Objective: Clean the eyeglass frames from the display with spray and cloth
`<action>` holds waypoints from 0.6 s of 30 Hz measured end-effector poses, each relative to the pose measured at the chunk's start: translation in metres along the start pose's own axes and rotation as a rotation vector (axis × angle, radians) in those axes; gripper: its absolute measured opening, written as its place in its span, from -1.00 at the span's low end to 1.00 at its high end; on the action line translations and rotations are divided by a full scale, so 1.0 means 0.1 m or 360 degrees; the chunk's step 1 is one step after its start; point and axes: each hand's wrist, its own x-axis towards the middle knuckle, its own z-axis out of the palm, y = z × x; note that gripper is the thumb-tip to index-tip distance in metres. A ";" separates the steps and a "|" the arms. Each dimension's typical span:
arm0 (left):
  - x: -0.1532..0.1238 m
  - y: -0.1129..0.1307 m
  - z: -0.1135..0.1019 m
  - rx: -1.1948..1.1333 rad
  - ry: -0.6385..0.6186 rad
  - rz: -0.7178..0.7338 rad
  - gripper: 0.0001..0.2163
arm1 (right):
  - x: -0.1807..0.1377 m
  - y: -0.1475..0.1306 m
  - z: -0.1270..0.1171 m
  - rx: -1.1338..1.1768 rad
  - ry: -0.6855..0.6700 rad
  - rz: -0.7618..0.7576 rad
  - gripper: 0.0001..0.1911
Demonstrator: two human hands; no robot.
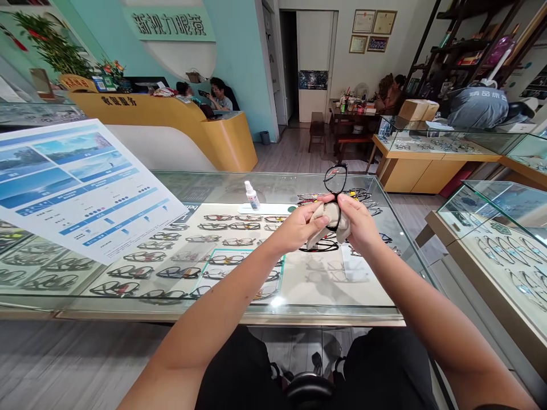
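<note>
A pair of black-framed glasses (pixel 335 179) is held up over the glass display counter (pixel 384 228), one lens sticking up above my hands. My left hand (pixel 299 225) is closed, pinching a beige cleaning cloth (pixel 327 219) against the lower part of the glasses. My right hand (pixel 359 222) is closed around the frame and the cloth from the right side. Both hands touch each other at the cloth. Another black frame (pixel 320 246) lies on the glass just under them.
A small white spray bottle (pixel 252 195) stands on the counter left of my hands. A large printed sheet (pixel 81 188) leans at the left. Several rows of frames lie under the glass. More display cases stand at the right; people sit at the yellow desk (pixel 179 119) behind.
</note>
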 end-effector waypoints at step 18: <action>0.03 -0.08 0.23 -0.0131 0.0534 0.0226 -0.44 | -0.05 0.20 0.10 -0.0325 -0.0034 -0.0294 -0.59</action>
